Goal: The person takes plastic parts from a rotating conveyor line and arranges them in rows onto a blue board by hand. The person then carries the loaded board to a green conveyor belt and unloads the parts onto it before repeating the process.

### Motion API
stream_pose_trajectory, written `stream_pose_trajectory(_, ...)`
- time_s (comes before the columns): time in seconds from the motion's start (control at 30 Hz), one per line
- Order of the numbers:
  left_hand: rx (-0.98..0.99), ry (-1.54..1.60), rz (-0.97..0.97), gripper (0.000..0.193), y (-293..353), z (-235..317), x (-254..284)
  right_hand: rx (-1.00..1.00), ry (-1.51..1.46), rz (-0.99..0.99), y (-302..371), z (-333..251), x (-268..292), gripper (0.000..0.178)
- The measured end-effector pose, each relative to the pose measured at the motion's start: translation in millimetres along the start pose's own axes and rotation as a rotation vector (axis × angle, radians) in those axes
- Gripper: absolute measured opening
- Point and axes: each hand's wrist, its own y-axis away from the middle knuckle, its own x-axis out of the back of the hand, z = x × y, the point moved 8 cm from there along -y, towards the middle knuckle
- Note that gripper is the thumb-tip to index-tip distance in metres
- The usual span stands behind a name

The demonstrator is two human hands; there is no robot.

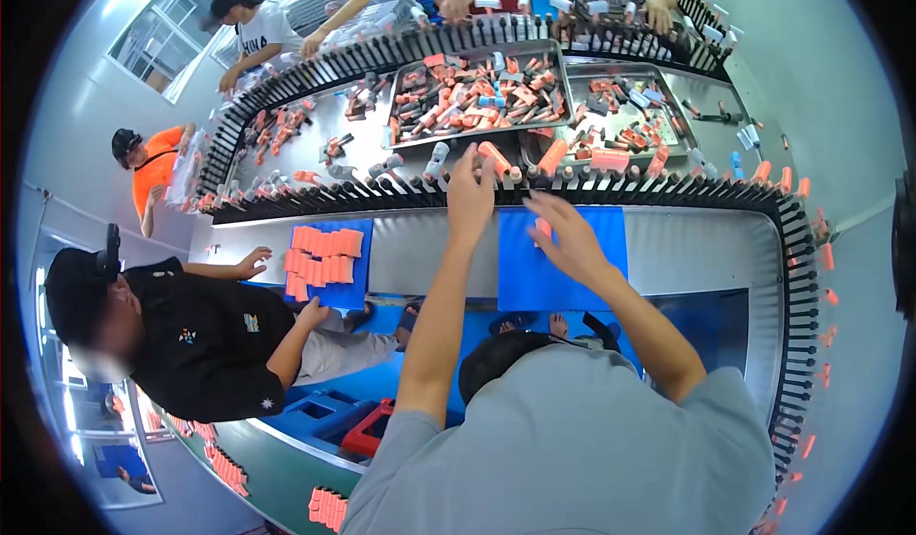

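Observation:
My left hand [470,190] reaches up to the row of black pegs, its fingers stretched out and apart. Right beside its fingertips is an orange plastic piece [494,158] tilted over the pegs; whether they touch I cannot tell. My right hand [575,241] is over a blue mat [563,289], with a small orange plastic piece [543,231] between thumb and fingers, partly covered by the hand. Another orange piece [552,157] leans on the pegs ahead of that hand.
The black peg conveyor [382,196] loops around metal trays [477,139] heaped with orange, black and grey pieces. At left, a person in black [210,330] works by a blue mat with stacked orange pieces [322,257]. Several other people stand across the loop.

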Motion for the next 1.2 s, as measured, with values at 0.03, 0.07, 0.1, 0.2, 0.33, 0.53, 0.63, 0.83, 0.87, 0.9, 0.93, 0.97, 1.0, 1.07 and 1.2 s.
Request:
stream_pose_trajectory(0.03,0.054,-0.101,-0.129,0.052,-14.7,-5.7,-11.6,-0.071,-0.037,-0.021,22.1,7.9,7.5,0.046)
stream_pose_trajectory(0.07,0.108,-0.2,-0.26,0.048,-23.0,-11.3,-22.9,-0.146,-0.071,-0.042,48.0,16.8,14.6,0.042)
stream_pose_trajectory(0.1,-0.241,-0.321,-0.138,0.04,-19.8,19.3,-21.9,-0.207,-0.033,-0.029,78.0,26.1,28.0,0.039)
stream_pose_trajectory(0.2,-0.217,-0.514,-0.246,0.042,-39.8,5.2,-19.1,-0.444,-0.066,-0.016,141.4,64.8,52.1,0.032)
stream_pose_trajectory(0.33,-0.241,-0.727,-0.358,0.048,-61.7,-28.9,7.6,-0.641,-0.097,0.015,190.8,100.2,65.1,0.031)
stream_pose_trajectory(0.53,0.022,-0.584,-0.391,0.035,-102.0,-58.1,46.3,-0.71,-0.194,0.131,212.3,110.6,60.2,0.03)
stream_pose_trajectory(0.63,0.003,-0.738,-0.299,0.037,-110.9,-86.0,92.1,-0.694,-0.21,0.069,199.7,107.6,47.9,0.03)
stream_pose_trajectory(0.83,-0.068,-0.921,-0.253,0.049,-105.4,-70.9,106.5,-0.686,-0.164,-0.031,213.4,100.7,29.9,0.029)
stream_pose_trajectory(0.87,-0.068,-0.921,-0.246,0.049,-111.2,-76.6,116.9,-0.679,-0.164,-0.032,213.6,97.6,30.3,0.029)
stream_pose_trajectory(0.9,-0.05,-0.921,-0.277,0.054,-115.5,-87.0,125.6,-0.668,-0.16,-0.05,214.4,94.7,30.2,0.029)
stream_pose_trajectory(0.93,-0.034,-0.917,-0.313,0.058,-119.7,-98.1,131.1,-0.663,-0.155,-0.066,215.2,93.3,30.5,0.029)
stream_pose_trajectory(0.97,-0.013,-0.92,-0.317,0.059,-121.2,-113.8,142.5,-0.673,-0.158,-0.075,220.8,90.1,29.6,0.029)
stream_pose_trajectory(1.0,0.064,-0.897,-0.376,0.058,-130.1,-125.0,144.8,-0.69,-0.153,-0.066,226.4,90.0,30.5,0.029)
stream_pose_trajectory(1.07,0.247,-0.882,-0.406,0.059,-151.4,-152.8,163.1,-0.713,-0.154,-0.071,224.6,94.9,30.9,0.03)
stream_pose_trajectory(1.2,0.367,-0.622,-0.16,0.064,-151.4,-183.0,271.4,-0.651,-0.197,-0.071,210.5,104.3,32.8,0.033)
